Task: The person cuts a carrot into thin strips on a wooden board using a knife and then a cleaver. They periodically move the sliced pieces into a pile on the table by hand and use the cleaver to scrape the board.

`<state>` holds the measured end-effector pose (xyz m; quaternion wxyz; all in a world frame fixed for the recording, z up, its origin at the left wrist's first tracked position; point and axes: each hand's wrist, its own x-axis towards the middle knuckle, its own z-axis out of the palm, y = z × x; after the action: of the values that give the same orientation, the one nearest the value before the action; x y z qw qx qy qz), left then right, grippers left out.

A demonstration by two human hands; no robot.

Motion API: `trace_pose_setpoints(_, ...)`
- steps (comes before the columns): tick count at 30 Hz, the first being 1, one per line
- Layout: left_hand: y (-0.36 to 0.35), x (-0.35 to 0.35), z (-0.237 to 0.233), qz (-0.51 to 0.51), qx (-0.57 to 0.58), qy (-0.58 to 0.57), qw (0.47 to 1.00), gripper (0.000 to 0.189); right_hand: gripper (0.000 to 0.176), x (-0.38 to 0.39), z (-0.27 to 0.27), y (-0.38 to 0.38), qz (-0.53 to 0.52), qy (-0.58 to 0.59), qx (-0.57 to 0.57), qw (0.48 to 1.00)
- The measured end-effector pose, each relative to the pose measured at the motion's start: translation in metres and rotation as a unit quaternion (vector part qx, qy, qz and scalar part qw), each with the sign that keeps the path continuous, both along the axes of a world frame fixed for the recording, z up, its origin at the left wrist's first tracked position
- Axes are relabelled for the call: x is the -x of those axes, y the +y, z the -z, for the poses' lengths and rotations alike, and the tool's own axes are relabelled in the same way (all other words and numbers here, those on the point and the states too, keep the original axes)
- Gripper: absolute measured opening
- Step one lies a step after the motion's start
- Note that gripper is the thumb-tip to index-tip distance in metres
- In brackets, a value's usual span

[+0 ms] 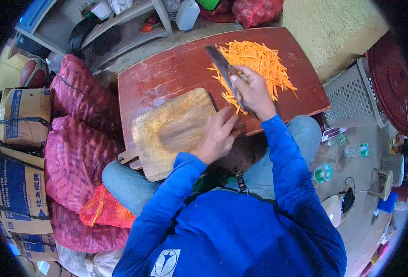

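Observation:
My right hand [254, 91] is wrapped around a knife [221, 67], its dark, broad blade slanting to the upper left. The blade lies along the left edge of a pile of thin orange carrot strips [259, 62] on the red table. My left hand [217, 135] is at the right edge of the wooden cutting board [171, 129], palm down, its fingers loosely bent and apart. Its fingertips reach close to a few carrot strips near the table's front edge. The board bears a dark damp patch and no food. It overhangs the table toward my knee.
The red table [162, 74] stands in front of my legs. Red mesh sacks [81, 152] and cardboard boxes [21, 184] crowd the left side. To the right are a grey plastic basket [351, 99] and bottles [323, 173] on the floor. Behind the table is a shelf [125, 27].

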<state>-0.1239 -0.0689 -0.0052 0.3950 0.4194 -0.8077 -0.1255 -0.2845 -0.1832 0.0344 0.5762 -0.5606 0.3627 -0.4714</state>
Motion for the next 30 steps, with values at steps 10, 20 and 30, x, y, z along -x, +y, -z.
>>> trace_pose_setpoints(10, 0.014, -0.127, -0.014, -0.113, -0.001, -0.086, 0.990, 0.028, 0.056, -0.048, -0.004, 0.064, -0.048, 0.418, 0.318, 0.850)
trace_pose_setpoints(20, -0.009, -0.153, -0.002, -0.191, 0.069, -0.138, 0.969, 0.014, 0.049, -0.074, -0.006, 0.083, -0.147, 0.450, 0.498, 0.726)
trace_pose_setpoints(30, -0.009, -0.154, 0.000, -0.214, 0.055, -0.164, 0.961, 0.014, 0.052, -0.093, 0.005, 0.121, -0.268, 0.387, 0.511, 0.720)
